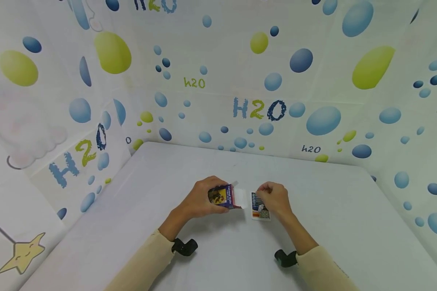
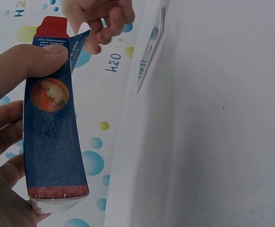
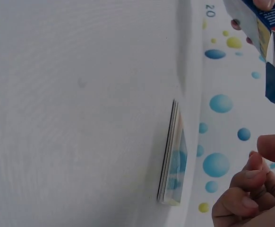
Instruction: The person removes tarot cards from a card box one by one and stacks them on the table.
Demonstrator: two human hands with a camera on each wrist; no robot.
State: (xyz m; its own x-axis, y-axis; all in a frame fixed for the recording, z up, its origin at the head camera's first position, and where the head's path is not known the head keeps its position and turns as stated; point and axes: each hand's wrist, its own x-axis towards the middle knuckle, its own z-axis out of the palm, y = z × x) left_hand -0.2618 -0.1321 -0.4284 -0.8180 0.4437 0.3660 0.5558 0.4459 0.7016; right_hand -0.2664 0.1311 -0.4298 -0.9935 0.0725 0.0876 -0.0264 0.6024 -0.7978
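Note:
My left hand (image 1: 205,198) grips a small card box (image 1: 220,196), thumb on one side and fingers round the other. The box is dark blue with a yellow picture panel on its front. Its narrow side, with an orange face emblem, shows in the left wrist view. The end towards the right hand is open, its flaps standing out. On the table just right of it lies a thin stack of picture cards (image 3: 173,161). My right hand (image 1: 274,198) hovers over these cards, fingers bent and thumb near the index finger, with nothing between them in the right wrist view.
A white cloth covers the table (image 1: 189,161). Walls printed with blue and green drops (image 1: 324,121) and H2O lettering rise behind it and at the sides. Each forearm carries a black wrist camera (image 1: 185,246) below a cream sleeve (image 1: 142,260).

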